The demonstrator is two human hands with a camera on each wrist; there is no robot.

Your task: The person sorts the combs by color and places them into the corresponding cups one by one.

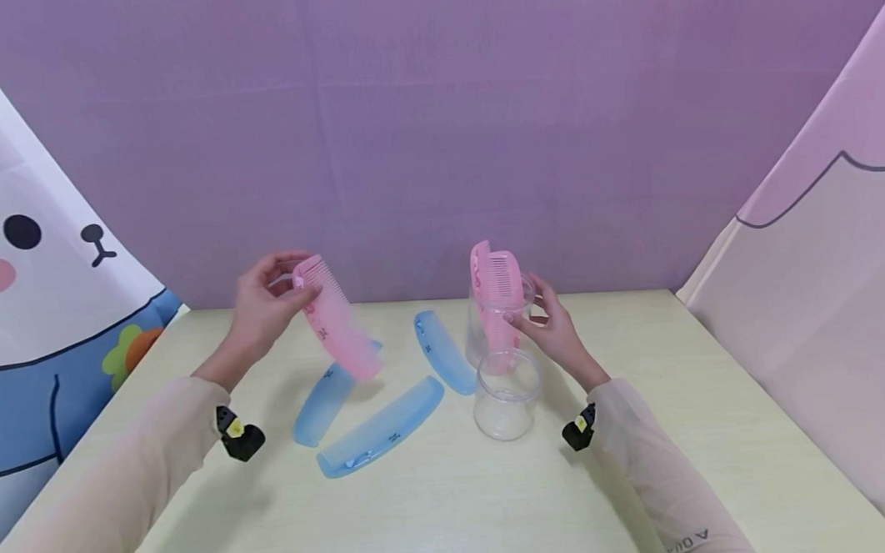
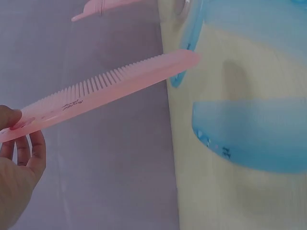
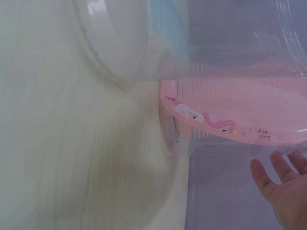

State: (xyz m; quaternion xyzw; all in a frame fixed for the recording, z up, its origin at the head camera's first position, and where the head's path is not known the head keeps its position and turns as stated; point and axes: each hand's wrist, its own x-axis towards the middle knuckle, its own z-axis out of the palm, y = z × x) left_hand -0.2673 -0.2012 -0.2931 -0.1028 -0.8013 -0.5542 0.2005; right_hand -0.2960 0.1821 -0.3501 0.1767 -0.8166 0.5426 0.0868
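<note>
A pink comb (image 1: pixel 336 324) is pinched near its upper end by my left hand (image 1: pixel 264 307), its lower end tilted down over a blue comb (image 1: pixel 322 410). In the left wrist view, thumb and fingers grip the end of this comb (image 2: pixel 96 96). At the table's back, my right hand (image 1: pixel 558 329) holds a clear cup (image 1: pixel 476 337) by its side, near the rim. Two pink combs (image 1: pixel 501 280) stand upright in that cup. The right wrist view shows fingers (image 3: pixel 261 175) against the cup wall, with a printed pink comb (image 3: pixel 225 108) inside.
A second clear cup (image 1: pixel 504 419) stands just in front of the first one. Two more blue combs lie on the table (image 1: pixel 455 518): one blue comb (image 1: pixel 383 426) in front, another blue comb (image 1: pixel 443 353) left of the cups. A purple cloth (image 1: pixel 420 144) hangs behind.
</note>
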